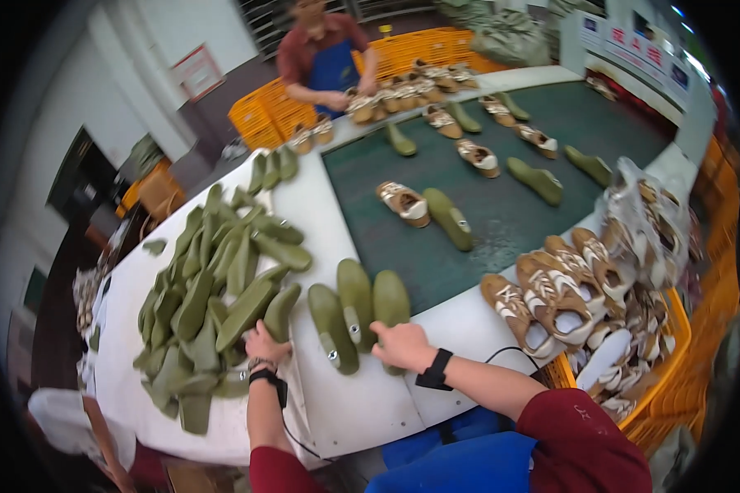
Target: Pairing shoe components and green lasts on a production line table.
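Observation:
A heap of olive-green shoe lasts [193, 292] lies on the white table to my left. At the heap's near right edge, my left hand [268, 343] closes on the lower end of a shoe last [282, 312]; its fingers are partly hidden among the lasts. In front of me two shoe lasts, one [327, 324] beside the other [354, 300], lie side by side on the white surface. My right hand [403, 345] is closed on the heel end of a third shoe last [391, 297] alongside them.
A dark green belt [493, 226] carries brown-and-white shoes [403, 204] and lasts. More shoes [543, 300] stand at the right, beside an orange crate [654, 374] of shoe parts. Across the belt a co-worker [325, 57] in a blue apron handles shoes. Another person's arm [103, 435] shows lower left.

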